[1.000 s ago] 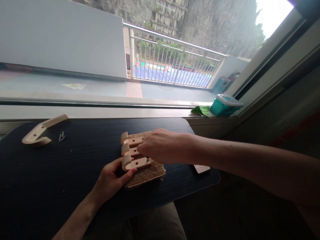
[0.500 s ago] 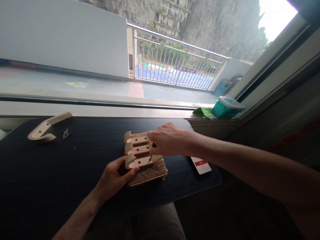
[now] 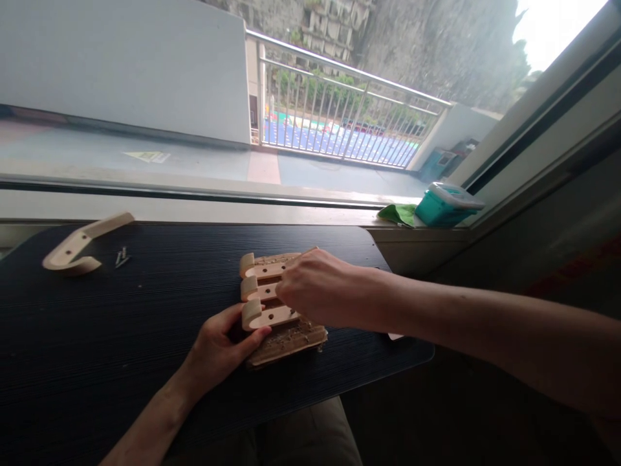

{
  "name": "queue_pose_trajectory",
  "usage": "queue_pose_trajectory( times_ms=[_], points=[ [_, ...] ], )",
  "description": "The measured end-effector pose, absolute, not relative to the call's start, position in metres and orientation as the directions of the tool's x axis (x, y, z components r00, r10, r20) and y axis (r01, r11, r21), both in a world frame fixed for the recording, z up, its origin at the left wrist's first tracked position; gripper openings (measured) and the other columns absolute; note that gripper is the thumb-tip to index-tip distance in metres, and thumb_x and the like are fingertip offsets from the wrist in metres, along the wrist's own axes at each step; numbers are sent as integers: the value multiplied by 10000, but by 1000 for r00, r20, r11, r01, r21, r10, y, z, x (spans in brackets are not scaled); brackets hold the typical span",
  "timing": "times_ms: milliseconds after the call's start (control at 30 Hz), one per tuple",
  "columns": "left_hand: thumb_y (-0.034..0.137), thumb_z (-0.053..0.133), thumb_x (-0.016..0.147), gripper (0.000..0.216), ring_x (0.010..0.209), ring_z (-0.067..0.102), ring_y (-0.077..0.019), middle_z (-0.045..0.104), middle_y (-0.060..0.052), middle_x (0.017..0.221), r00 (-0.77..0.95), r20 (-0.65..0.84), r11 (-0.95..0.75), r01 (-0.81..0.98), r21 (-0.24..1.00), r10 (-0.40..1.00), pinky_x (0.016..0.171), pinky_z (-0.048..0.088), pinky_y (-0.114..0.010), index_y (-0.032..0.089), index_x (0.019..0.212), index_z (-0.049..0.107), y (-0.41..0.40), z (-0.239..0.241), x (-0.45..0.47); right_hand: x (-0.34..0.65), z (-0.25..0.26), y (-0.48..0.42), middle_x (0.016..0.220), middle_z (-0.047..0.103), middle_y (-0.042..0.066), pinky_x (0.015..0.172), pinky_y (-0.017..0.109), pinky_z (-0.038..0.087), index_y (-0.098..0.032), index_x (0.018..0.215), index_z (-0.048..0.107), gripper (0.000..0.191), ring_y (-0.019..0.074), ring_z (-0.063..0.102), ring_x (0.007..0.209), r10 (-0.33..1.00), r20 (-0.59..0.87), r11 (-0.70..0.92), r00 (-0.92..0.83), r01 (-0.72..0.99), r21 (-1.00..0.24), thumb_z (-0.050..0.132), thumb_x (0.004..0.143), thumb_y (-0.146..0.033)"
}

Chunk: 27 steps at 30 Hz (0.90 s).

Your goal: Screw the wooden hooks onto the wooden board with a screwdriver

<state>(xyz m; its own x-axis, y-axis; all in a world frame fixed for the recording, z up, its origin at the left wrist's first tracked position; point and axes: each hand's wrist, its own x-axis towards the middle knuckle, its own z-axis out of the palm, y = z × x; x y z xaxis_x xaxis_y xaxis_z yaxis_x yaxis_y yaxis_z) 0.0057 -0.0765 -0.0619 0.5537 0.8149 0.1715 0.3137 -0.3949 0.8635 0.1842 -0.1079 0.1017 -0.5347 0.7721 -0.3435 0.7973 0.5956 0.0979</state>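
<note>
A board (image 3: pixel 291 343) with three hooks (image 3: pixel 264 316) on it lies near the table's (image 3: pixel 145 310) front edge, right of its middle. The left hand (image 3: pixel 220 349) clasps the board's left end, thumb against the nearest hook. The right hand (image 3: pixel 315 288) lies curled over the hooks' right ends, and what it grips, if anything, cannot be told; a spare hook (image 3: pixel 72 249) and screws (image 3: pixel 121 257) lie by the far left corner.

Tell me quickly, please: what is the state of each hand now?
Left hand: closed on the curved end of the nearest wooden hook.
Right hand: curled downward; what it holds, if anything, cannot be told.
</note>
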Motion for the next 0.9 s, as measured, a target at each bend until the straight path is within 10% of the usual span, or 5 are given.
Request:
queue_pose_trajectory(
  times_ms=[233,633,900],
  points=[
    [467,646,713,416,829,688,-217,735,-42,928,551,170,-394,318,863,817,728,568,-270,163,998,659,-78,-60,6,191,113,-104,829,686,93,563,271,392,-144,849,674,234,184,615,736,852,-440,363,-283,925,108,450,852,-210],
    [437,649,720,373,735,689,-188,736,-16,847,552,213,-445,329,833,806,658,564,-235,173,983,664,-77,-60,6,185,113,-119,787,652,63,555,281,349,-133,765,620,237,155,590,743,720,-327,673,-613,731,111,426,880,-61],
    [447,651,720,396,843,690,-215,734,-47,951,550,210,-431,310,847,808,724,565,-255,159,992,656,-75,-64,6,193,105,-106,785,665,71,593,265,370,-127,764,641,146,161,592,726,779,-422,539,-464,839,72,508,820,-108]
  ],
)
